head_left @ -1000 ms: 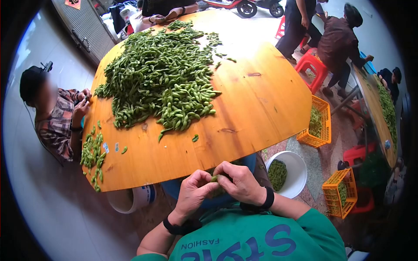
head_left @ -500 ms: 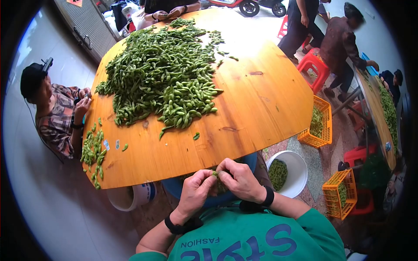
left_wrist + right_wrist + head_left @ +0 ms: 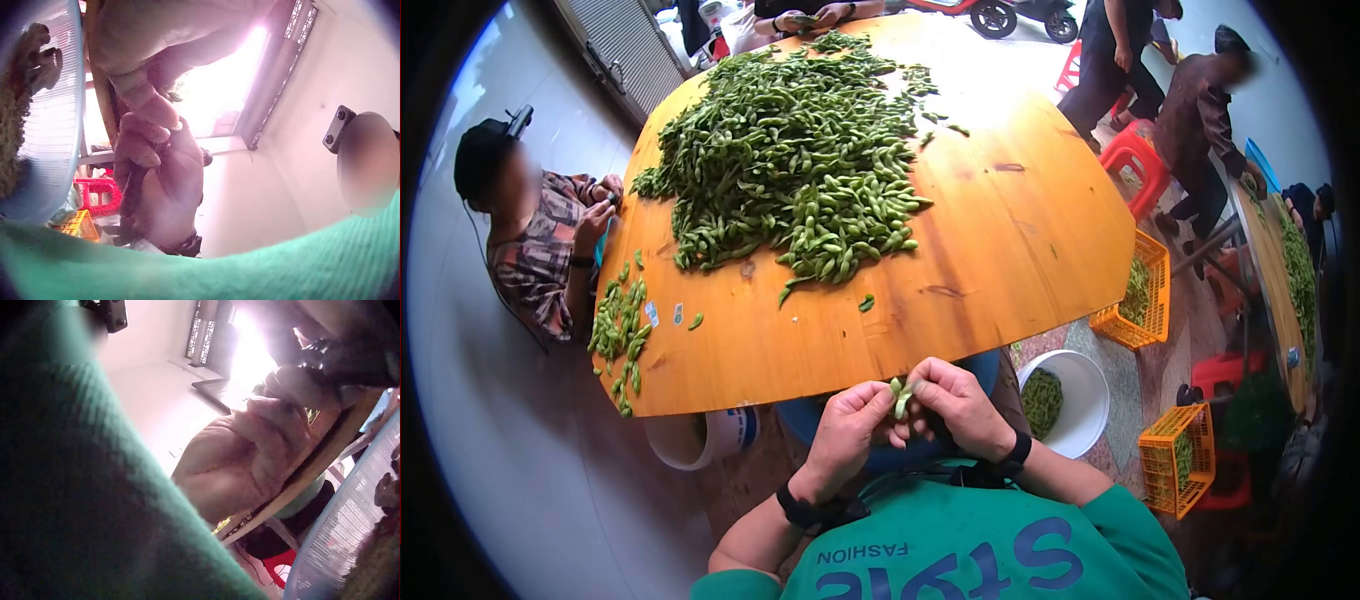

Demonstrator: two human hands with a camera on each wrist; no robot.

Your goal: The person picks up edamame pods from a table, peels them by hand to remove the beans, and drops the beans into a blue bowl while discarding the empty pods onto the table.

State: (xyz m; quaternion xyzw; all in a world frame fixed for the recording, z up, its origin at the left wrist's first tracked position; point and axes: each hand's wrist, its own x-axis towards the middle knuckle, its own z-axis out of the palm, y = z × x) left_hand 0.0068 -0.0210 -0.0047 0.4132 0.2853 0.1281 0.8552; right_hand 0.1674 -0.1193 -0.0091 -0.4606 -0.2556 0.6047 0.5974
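A light green pod (image 3: 900, 398), its halves apart, is held between the two hands just off the table's near edge in the head view. The left hand (image 3: 849, 428) pinches its left side between thumb and finger. On its other side the right hand (image 3: 966, 408) has thumb and forefinger at the pod. Both hands show close together in the left wrist view, the pod mostly hidden there. Beyond them a large heap of green pods (image 3: 785, 160) lies on the wooden table (image 3: 1000, 270). A blue basin (image 3: 800, 420) stands below the hands, partly covered by them.
Loose pods (image 3: 620, 325) lie at the table's left corner, near a seated person (image 3: 530, 230). A white bucket (image 3: 1090, 400) and orange crates (image 3: 1157, 300) stand on the floor at the right. Another person's hands are at the far edge; more people are at the right.
The pod between the hands now shows more fully, with its halves apart. The fingertips have separated a little. The head view has shifted, moving the table slightly right and up.
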